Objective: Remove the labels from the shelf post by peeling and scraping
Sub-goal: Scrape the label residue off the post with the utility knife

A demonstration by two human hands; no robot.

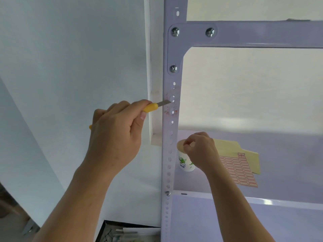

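The pale lilac shelf post (pixel 170 154) runs upright through the middle, with a row of holes. Reddish label residue (pixel 167 110) marks it near mid-height. My left hand (pixel 115 135) grips a yellow-handled utility knife (pixel 151 107), whose blade tip lies against the post beside a hole. My right hand (pixel 201 151) hovers over the mouth of a paper cup (pixel 183 163) on the shelf, with thumb and fingers pinched together; whether a scrap is between them is too small to tell.
A sheet of red-bordered labels (pixel 239 170) on yellow backing lies on the shelf (pixel 262 215) to the right of the cup. Bolts fix a horizontal shelf beam (pixel 262 34) above. A white wall is on the left, and an open box (pixel 125 233) sits below.
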